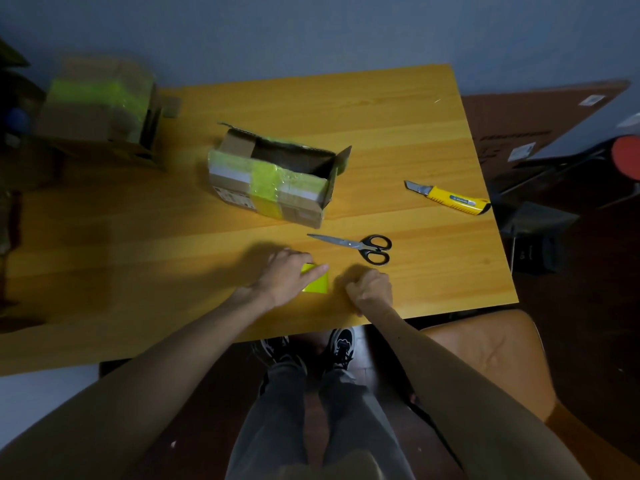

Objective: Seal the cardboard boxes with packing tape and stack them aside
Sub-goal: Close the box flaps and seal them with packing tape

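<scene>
An open cardboard box point(277, 178) with yellow-green tape across its side stands in the middle of the wooden table point(398, 133), its top flaps up. A yellow-green roll of tape point(317, 284) lies near the front edge. My left hand point(287, 277) rests over the roll, fingers and thumb curved around it. My right hand point(370, 289) sits just right of the roll in a fist on the table, and nothing shows in it. At the far left, taped cardboard boxes point(97, 105) are stacked, blurred.
Black-handled scissors point(360, 245) lie just beyond my hands. A yellow utility knife point(450, 197) with its blade out lies near the table's right edge. A flat brown cardboard sheet point(540, 123) and a dark chair stand off to the right. My legs and shoes show below the table edge.
</scene>
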